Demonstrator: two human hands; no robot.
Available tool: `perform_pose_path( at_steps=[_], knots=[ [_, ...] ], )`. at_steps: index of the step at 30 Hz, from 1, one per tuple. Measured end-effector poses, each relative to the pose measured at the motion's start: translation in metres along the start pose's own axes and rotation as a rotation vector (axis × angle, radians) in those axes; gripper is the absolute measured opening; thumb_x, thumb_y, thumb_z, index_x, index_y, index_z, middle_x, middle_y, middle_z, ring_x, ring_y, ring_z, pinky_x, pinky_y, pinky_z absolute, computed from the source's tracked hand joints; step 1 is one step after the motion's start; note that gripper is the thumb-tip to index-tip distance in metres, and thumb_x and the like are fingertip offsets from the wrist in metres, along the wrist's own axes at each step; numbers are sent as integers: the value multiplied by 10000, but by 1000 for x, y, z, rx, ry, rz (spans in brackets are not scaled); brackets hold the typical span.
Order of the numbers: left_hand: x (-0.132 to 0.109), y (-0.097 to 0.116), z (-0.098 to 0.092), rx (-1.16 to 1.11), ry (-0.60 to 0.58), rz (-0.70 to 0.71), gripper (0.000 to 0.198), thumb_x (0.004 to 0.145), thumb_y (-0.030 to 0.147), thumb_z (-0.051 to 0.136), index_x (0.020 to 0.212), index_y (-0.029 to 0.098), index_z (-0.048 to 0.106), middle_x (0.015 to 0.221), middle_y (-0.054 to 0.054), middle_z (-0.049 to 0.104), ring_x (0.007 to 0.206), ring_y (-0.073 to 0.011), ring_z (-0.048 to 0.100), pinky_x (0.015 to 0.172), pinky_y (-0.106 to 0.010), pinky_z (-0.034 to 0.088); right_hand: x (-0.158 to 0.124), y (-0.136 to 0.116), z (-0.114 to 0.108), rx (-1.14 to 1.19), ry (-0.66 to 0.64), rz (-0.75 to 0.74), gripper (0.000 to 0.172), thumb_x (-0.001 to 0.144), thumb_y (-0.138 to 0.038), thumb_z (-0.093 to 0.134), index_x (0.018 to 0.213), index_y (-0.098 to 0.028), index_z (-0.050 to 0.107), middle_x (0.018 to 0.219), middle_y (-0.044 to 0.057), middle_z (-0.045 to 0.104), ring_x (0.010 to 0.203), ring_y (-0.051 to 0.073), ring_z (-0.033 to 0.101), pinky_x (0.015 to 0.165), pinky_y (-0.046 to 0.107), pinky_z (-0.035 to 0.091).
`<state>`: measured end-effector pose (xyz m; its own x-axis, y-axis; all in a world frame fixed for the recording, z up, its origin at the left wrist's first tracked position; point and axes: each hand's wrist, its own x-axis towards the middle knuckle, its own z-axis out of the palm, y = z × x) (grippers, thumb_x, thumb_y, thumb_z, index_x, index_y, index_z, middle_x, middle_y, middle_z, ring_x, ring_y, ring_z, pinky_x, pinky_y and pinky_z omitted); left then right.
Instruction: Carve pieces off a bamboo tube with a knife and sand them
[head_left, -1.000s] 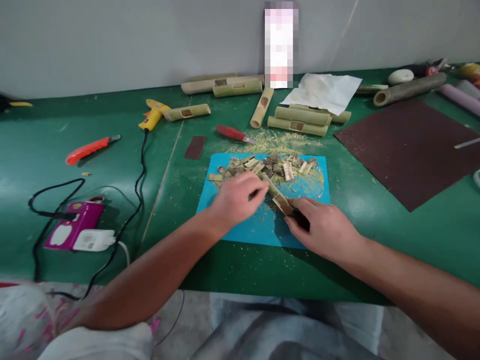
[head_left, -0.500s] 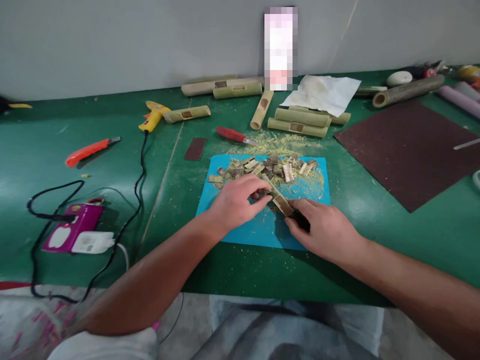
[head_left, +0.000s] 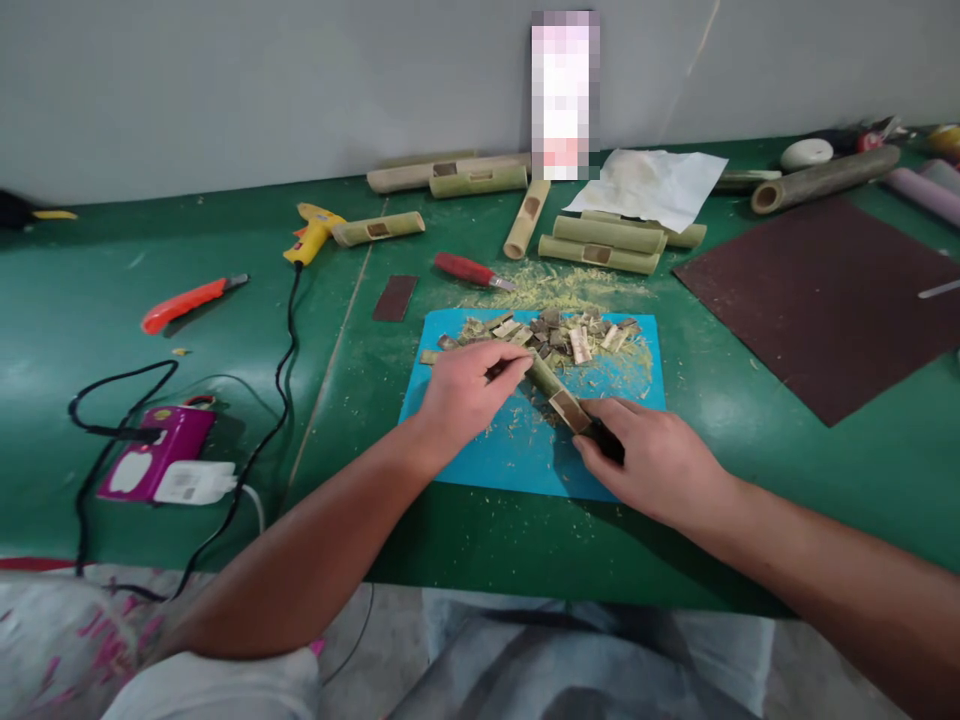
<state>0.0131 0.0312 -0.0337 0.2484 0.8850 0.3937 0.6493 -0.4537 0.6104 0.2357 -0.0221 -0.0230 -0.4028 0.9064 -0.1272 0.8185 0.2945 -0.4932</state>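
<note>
A short bamboo tube [head_left: 550,378] with a rectangular opening cut in its side lies slanted between my two hands, above a blue sheet [head_left: 480,450]. My right hand [head_left: 660,450] is closed around the tube's near end, close to the opening. At the far end, the fingertips of my left hand [head_left: 469,390] are pinched on the tube. Just beyond my hands, bamboo chips [head_left: 577,342] and shavings are heaped on the sheet. A red-handled chisel [head_left: 472,270] lies behind the heap.
Cut bamboo tubes [head_left: 600,253] lie along the back, near a white paper [head_left: 649,185]. To the left are a yellow glue gun [head_left: 311,235], an orange utility knife [head_left: 191,305] and a purple power strip [head_left: 161,450] with cables. A dark brown sheet [head_left: 825,310] covers the right side.
My left hand has shifted slightly up along the tube to its far end, so more of the tube shows. My right hand keeps its hold. The whole view has moved slightly.
</note>
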Motion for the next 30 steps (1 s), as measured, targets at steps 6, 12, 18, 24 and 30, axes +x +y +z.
perform_pose_path(
  at_steps=[6, 12, 18, 24, 30],
  knots=[
    [1, -8, 1, 122, 107, 218, 86, 913, 163, 658, 928, 158, 743, 865, -38, 750, 808, -146, 709, 769, -245, 561, 0, 0, 0, -8, -4, 6, 302, 917, -343, 499, 1112, -184, 668, 999, 76, 737, 816, 246, 709, 655, 337, 465],
    [-1, -13, 3, 225, 36, 365, 129, 967, 199, 593, 977, 143, 708, 890, -48, 708, 829, -137, 694, 776, -250, 564, 0, 1, 2, -7, 10, -5, 293, 915, -337, 510, 1112, -185, 665, 991, 74, 737, 801, 237, 708, 650, 330, 466],
    [-3, -6, 5, 202, -122, 471, 258, 1020, 250, 483, 953, 129, 701, 787, -50, 670, 725, -140, 642, 663, -240, 514, 1, 1, 3, -10, 14, -12, 296, 912, -337, 509, 1104, -176, 667, 1004, 82, 739, 803, 246, 709, 645, 335, 461],
    [-1, -6, 4, 206, -115, 460, 285, 1021, 250, 474, 869, 137, 687, 748, -42, 640, 697, -136, 609, 640, -241, 487, 1, 1, 4, -30, 22, -24, 287, 915, -335, 511, 1086, -168, 669, 972, 82, 735, 800, 239, 705, 642, 325, 455],
    [-2, -4, 5, 234, -111, 450, 288, 1024, 249, 458, 878, 147, 685, 754, -43, 627, 714, -139, 599, 653, -252, 481, 0, 1, 4, -24, 22, -36, 283, 912, -332, 519, 1085, -166, 670, 1009, 89, 736, 825, 249, 709, 649, 332, 462]
  ],
)
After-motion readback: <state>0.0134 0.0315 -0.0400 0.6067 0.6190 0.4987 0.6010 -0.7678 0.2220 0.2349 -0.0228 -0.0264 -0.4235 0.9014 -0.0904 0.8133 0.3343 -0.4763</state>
